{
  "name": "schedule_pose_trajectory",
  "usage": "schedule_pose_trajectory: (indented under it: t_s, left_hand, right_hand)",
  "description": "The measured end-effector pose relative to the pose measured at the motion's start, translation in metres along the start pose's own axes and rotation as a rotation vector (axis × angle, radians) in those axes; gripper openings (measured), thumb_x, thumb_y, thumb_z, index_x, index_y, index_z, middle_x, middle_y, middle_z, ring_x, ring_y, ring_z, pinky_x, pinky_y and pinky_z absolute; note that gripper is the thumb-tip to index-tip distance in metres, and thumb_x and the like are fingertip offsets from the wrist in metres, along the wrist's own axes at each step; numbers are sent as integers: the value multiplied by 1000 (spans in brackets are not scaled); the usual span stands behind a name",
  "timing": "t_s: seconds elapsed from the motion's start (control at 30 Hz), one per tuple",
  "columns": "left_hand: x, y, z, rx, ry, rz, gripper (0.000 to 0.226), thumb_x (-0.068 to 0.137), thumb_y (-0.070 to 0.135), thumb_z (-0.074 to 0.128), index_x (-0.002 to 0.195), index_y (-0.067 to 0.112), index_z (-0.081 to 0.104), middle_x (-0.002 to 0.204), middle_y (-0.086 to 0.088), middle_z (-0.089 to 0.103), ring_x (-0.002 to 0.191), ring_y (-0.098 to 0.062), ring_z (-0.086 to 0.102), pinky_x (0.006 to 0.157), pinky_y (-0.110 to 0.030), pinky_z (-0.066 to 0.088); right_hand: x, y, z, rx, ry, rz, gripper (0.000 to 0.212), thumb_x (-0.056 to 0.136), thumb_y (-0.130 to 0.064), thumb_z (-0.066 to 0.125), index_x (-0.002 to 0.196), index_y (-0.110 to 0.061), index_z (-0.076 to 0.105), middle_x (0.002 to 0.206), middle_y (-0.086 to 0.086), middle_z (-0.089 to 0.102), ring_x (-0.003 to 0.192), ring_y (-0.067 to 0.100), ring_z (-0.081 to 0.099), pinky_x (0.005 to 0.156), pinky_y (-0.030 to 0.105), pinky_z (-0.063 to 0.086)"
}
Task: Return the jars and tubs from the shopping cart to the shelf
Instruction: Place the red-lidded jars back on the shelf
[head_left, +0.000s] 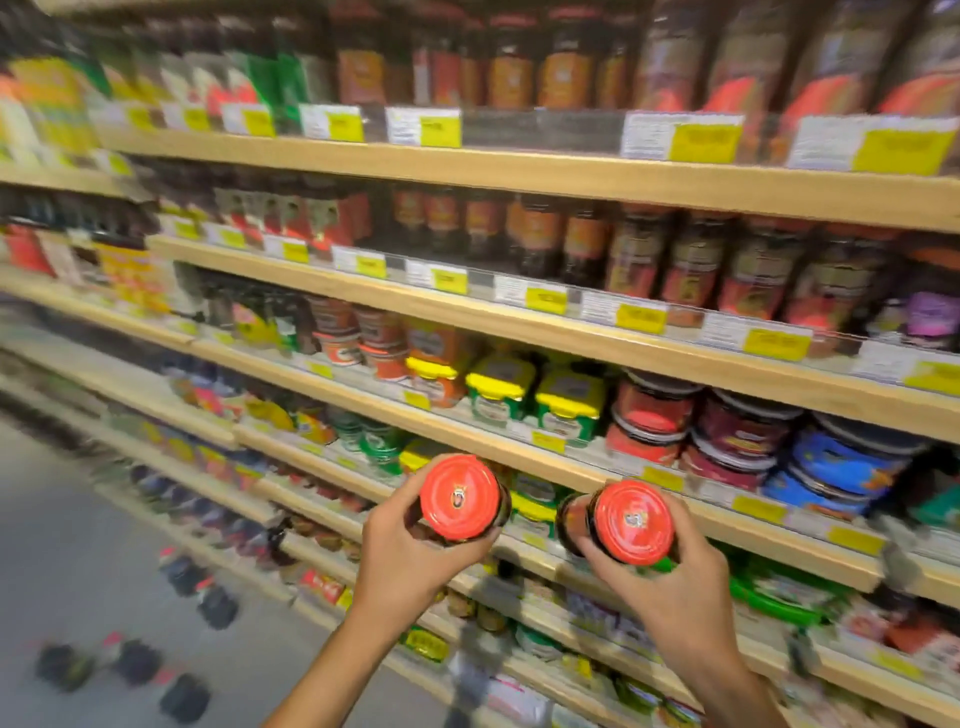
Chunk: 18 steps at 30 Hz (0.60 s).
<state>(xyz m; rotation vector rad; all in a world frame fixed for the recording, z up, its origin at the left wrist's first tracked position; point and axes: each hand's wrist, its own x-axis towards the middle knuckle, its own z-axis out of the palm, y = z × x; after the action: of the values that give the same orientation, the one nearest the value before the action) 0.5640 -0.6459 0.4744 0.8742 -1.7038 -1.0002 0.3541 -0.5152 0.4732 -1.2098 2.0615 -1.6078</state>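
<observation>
While shelves (519, 332) blur, left hand (400, 551) grips a red-lidded jar (460, 496), right hand (670, 587) seemingly clasps another jar (631, 519).

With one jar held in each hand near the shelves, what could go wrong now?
1. The left hand and right hand each grip a red-lidded jar, so neither is free to clear space; a jar might slip.
2. The shelves look tightly packed, so pushing a jar in could knock down neighbouring tubs.
</observation>
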Motion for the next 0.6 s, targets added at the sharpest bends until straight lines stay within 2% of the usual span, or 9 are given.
schedule_pose_trajectory:
  t_s: [0.07,0.13,0.23,0.3,0.33,0.47,0.53,0.6]
  left_hand:
    - [4,-1,-23,16,60,-4,69,53,29,98,115,29,69,107,16,73,102,-3,68,80,-12,51]
    - [9,0,-42,38,111,2,68,53,24,99,114,33,68,108,19,73,102,-2,69,82,-16,53]
    - [19,2,-65,40,176,-11,70,53,37,95,118,31,68,111,14,73,106,-9,69,88,-29,57]
    - [28,5,-75,55,191,6,73,54,39,95,121,28,68,114,11,73,107,-12,69,88,-34,58]
    - [32,8,-79,64,196,12,74,55,36,96,122,28,67,114,11,73,108,-12,69,87,-34,58]
    - [53,19,-89,92,220,53,69,57,13,96,118,28,68,109,17,74,105,-2,68,81,-12,52]
    - [64,25,-92,117,230,81,69,56,15,96,115,35,66,106,24,73,102,4,68,80,-9,51]
    - [75,28,-97,125,237,104,72,54,20,99,114,39,66,106,25,73,102,4,68,82,-12,53]
  right_hand:
    - [7,-12,23,9,-54,-45,75,54,-53,87,121,-38,57,111,-20,65,103,-8,58,71,0,43]
    - [16,-22,42,52,-96,-72,73,50,-56,86,116,-41,59,103,-22,67,100,-8,59,72,1,43]
    - [33,-39,64,120,-177,-109,69,49,-55,85,111,-45,57,101,-25,66,98,-14,57,71,3,44]
    - [46,-48,76,140,-196,-163,70,50,-53,86,112,-48,56,104,-30,64,100,-15,57,72,1,44]
    - [54,-51,82,145,-200,-188,70,49,-52,86,112,-50,55,105,-31,64,101,-15,57,72,1,45]
    - [81,-65,99,159,-221,-272,73,51,-45,93,115,-46,58,107,-32,65,101,-11,60,72,2,45]
    - [93,-71,104,142,-225,-313,75,53,-39,96,118,-42,61,110,-28,67,103,-9,61,73,0,43]
    - [103,-79,110,125,-224,-355,76,52,-37,97,119,-42,61,113,-26,67,107,-7,61,75,0,43]
